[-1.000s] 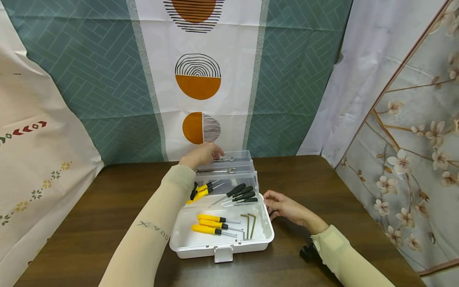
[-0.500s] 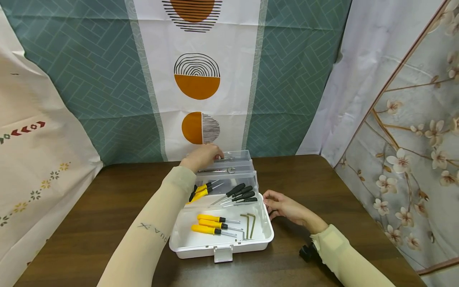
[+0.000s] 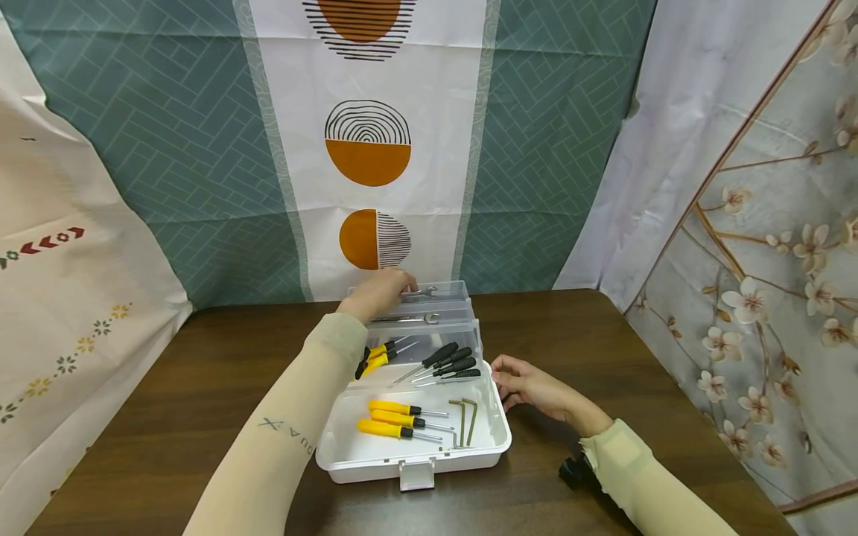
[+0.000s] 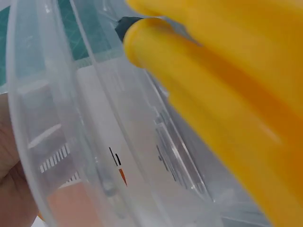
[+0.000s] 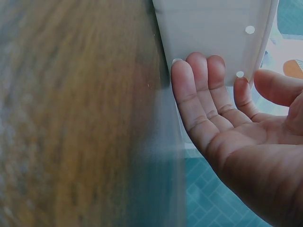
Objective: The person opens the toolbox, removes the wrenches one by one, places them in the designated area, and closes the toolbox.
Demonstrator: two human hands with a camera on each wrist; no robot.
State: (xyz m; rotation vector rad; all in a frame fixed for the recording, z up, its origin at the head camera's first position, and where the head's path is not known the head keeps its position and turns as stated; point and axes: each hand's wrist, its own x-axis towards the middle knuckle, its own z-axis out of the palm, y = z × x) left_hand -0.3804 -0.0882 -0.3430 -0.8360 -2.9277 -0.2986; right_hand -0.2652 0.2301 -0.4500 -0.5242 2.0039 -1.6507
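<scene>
left grip point(image 3: 378, 292) | pinches rear wrench point(image 3: 422, 292) | wrench's left part hidden

The head view looks forward and down, sharing the box point(image 3: 369, 473) with both close wrist views.

The left hand point(image 3: 378, 292) hid one end of the far wrench point(image 3: 424, 291), its sleeve point(image 3: 295, 402) part of the toolbox point(image 3: 358, 475). In the left wrist view, yellow screwdrivers point(image 4: 203, 104) — blurred — ran past the right edge. The right wrist view smeared the worktop point(image 5: 80, 118); a speck point(image 3: 441, 449) in the toolbox was too small to tell.
</scene>
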